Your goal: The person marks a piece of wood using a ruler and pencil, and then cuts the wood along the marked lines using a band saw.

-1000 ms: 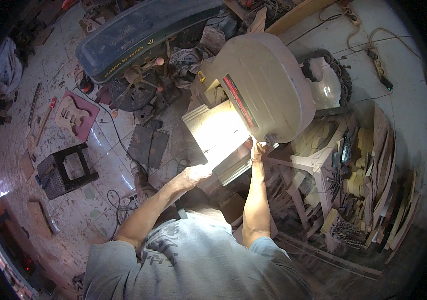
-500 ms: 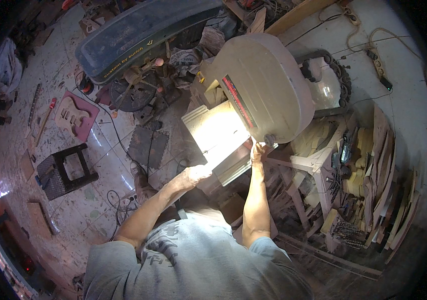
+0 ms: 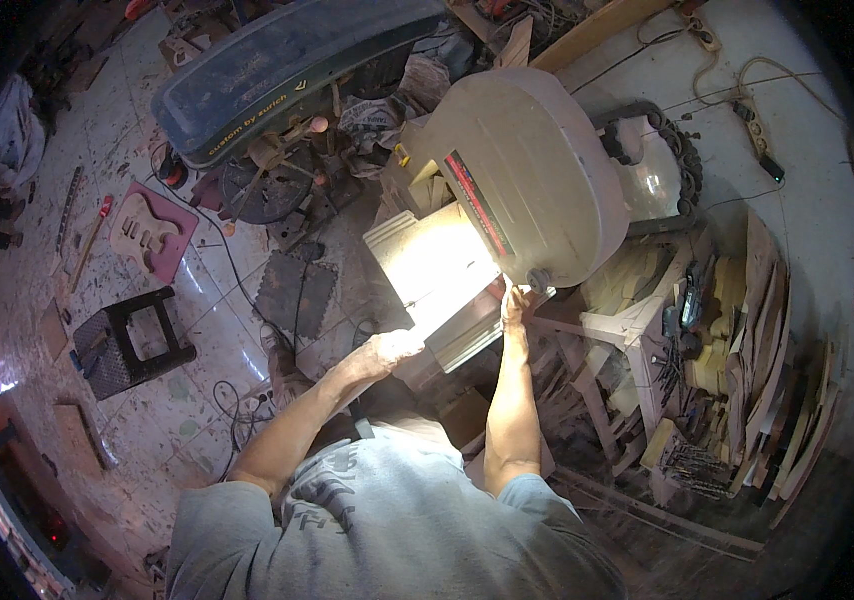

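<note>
A large beige band saw [image 3: 537,180] stands before me, its lamp glaring on the grooved metal table [image 3: 395,240]. Across the table lies a pale, overexposed wooden board [image 3: 455,306], running from one hand to the other. My left hand [image 3: 393,347] is closed on the board's near left end. At its other end, right beside the saw's housing, my right hand [image 3: 515,303] has its fingers bent around the edge. The glare and the housing hide the blade and the board's far end.
Wood offcuts [image 3: 712,350] and drill bits [image 3: 697,470] crowd a rack on the right. On the left floor lie a guitar body [image 3: 144,232], a black step stool [image 3: 134,343] and cables [image 3: 237,265]. A long dark case [image 3: 287,75] rests beyond.
</note>
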{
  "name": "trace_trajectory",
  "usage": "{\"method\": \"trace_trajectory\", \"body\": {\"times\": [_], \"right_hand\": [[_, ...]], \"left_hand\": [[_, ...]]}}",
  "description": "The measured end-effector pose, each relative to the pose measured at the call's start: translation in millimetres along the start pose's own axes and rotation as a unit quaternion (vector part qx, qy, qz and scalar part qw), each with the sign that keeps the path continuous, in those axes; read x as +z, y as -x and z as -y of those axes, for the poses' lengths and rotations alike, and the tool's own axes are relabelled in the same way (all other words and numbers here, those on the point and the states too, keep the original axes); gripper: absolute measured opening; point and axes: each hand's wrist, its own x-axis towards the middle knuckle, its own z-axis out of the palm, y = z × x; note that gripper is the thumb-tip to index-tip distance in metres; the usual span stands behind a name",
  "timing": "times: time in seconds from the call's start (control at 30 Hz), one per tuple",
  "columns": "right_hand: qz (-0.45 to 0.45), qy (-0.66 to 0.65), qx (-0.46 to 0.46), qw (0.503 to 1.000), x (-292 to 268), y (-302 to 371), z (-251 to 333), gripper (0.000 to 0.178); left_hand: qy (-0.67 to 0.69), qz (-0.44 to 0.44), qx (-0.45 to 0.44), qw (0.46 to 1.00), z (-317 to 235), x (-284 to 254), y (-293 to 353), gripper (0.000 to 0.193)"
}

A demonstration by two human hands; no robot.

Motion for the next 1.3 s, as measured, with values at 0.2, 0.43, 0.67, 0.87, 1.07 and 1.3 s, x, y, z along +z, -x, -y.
{"method": "trace_trajectory", "body": {"times": [0.2, 0.43, 0.67, 0.87, 1.07, 1.3], "right_hand": [[0.015, 0.008, 0.013, 1.0, 1.1, -0.6, -1.8, 0.031], [0.025, 0.015, 0.019, 0.999, -0.4, -3.5, -3.0, 0.031], [0.032, 0.018, 0.024, 0.999, -1.3, -4.2, -3.4, 0.031], [0.038, 0.02, 0.03, 0.999, -3.3, -5.7, -1.2, 0.031], [0.045, 0.021, 0.033, 0.998, -6.4, -8.7, 3.8, 0.032], [0.053, 0.022, 0.039, 0.998, -7.2, -8.4, 5.2, 0.032]], "left_hand": [[-0.016, 0.004, 0.005, 1.0, 3.3, 1.6, 0.1, 0.027], [-0.044, 0.003, 0.037, 0.998, 5.1, 0.7, -0.8, 0.026], [-0.029, 0.014, 0.019, 0.999, 8.7, 3.5, -1.3, 0.028], [-0.033, 0.025, 0.01, 0.999, 6.6, 2.1, -2.6, 0.028], [-0.009, 0.035, 0.002, 0.999, 9.0, 1.6, -0.7, 0.028], [0.055, 0.051, -0.067, 0.995, -4.7, -8.1, -6.5, 0.028]]}}
